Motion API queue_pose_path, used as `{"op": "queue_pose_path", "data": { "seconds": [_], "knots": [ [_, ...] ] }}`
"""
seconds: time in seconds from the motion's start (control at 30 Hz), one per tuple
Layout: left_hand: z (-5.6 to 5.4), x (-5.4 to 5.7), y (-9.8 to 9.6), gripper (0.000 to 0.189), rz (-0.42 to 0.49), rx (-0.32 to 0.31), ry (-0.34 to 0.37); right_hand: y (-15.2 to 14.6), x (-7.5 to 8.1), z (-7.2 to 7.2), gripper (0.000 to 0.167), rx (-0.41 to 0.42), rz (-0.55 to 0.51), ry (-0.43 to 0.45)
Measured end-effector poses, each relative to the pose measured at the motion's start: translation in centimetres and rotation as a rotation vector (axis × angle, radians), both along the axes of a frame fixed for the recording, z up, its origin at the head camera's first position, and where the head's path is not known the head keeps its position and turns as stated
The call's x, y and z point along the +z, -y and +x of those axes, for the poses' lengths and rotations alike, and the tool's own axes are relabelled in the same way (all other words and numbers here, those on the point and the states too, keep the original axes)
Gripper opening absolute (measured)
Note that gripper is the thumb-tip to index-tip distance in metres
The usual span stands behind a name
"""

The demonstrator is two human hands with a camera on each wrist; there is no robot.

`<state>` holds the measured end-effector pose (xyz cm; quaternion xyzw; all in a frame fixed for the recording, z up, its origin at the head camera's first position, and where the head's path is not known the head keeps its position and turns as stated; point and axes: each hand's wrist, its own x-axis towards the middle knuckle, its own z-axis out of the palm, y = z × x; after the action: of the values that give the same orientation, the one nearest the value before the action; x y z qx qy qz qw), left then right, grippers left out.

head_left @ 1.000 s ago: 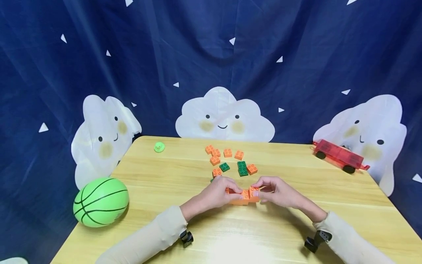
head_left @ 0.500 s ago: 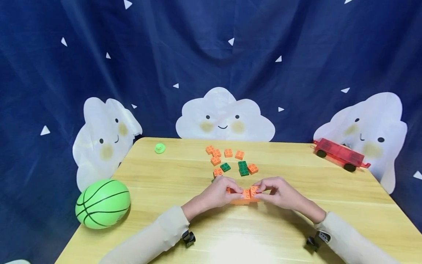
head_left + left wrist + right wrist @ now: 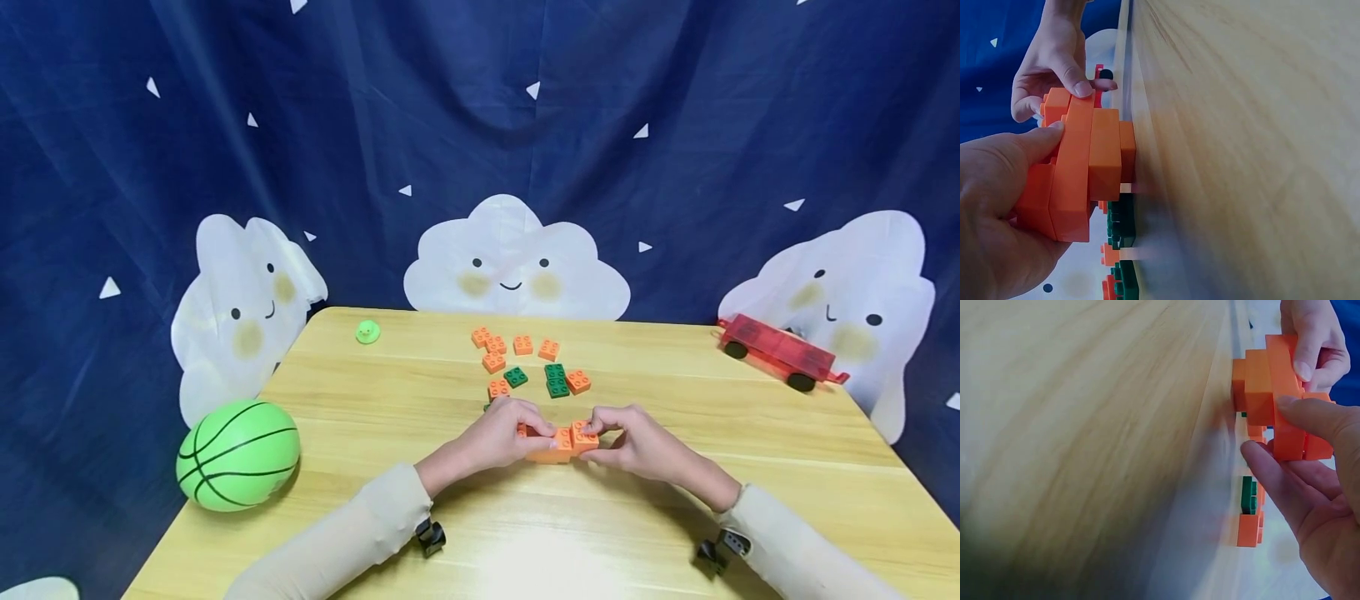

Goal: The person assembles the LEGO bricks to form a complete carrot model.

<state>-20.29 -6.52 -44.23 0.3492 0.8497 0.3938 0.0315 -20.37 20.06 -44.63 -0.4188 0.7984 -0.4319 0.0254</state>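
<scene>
In the head view, both hands hold a built-up block of orange toy bricks (image 3: 549,456) close over the table's middle. My left hand (image 3: 498,433) grips its left end, thumb along the near side. At the other end, my right hand (image 3: 637,442) pinches an orange brick (image 3: 585,435) on top, index finger over its studs and thumb on the near side. The left wrist view shows the block in stepped layers, with a long brick (image 3: 1072,169) above shorter ones. In the right wrist view, the right thumb presses the long brick's (image 3: 1284,369) side.
Beyond the hands lie several loose orange bricks (image 3: 493,362) and green bricks (image 3: 556,381) on the wooden table (image 3: 420,392). A green ball (image 3: 238,456) sits at the left edge, a small green duck (image 3: 367,332) at back left, and a red toy wagon (image 3: 778,350) at back right.
The right-hand brick sits level with its neighbour half a second ago and now stands slightly turned from it. The right thumb has slid lower on the near side. The left hand keeps its grip.
</scene>
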Motion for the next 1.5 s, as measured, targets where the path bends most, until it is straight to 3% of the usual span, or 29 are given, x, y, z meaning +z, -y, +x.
{"op": "queue_pose_path", "data": {
  "seconds": [0.2, 0.57, 0.87, 0.97, 1.07, 1.17, 1.27, 1.37, 1.5],
  "knots": [
    [0.1, 0.1, 0.0, 0.013, 0.001, 0.0, 0.014, 0.0, 0.0, -0.1, 0.024, -0.031, -0.006, 0.01],
    [0.1, 0.0, 0.0, 0.013, 0.005, 0.007, 0.012, -0.1, -0.2, 0.0, 0.018, -0.009, -0.038, 0.109],
    [0.1, 0.2, -0.2, 0.017, 0.005, -0.009, 0.04, -0.4, -0.8, 0.5, 0.021, -0.016, -0.064, 0.024],
    [-0.6, 0.8, 0.2, 0.021, 0.066, 0.021, 0.062, -0.4, -1.0, 0.7, 0.021, -0.008, -0.077, 0.002],
    [-2.4, 1.7, 1.4, 0.024, 0.124, 0.108, 0.08, -0.3, -1.0, 0.6, 0.022, -0.014, -0.073, -0.005],
    [-4.5, 2.4, 3.2, 0.029, 0.03, 0.199, 0.081, -0.2, -0.9, 0.4, 0.023, -0.019, -0.058, -0.007],
    [-5.8, 2.3, 4.8, 0.036, -0.142, 0.211, 0.111, -0.1, -0.7, 0.2, 0.024, -0.012, -0.044, -0.009],
    [-6.1, 1.8, 5.5, 0.039, -0.242, 0.18, 0.155, -0.1, -0.7, 0.2, 0.023, -0.001, -0.033, -0.011],
    [-6.3, 0.9, 5.2, 0.043, -0.278, 0.16, 0.114, 0.0, -0.7, 0.0, 0.024, 0.006, -0.024, -0.035]
  ]
}}
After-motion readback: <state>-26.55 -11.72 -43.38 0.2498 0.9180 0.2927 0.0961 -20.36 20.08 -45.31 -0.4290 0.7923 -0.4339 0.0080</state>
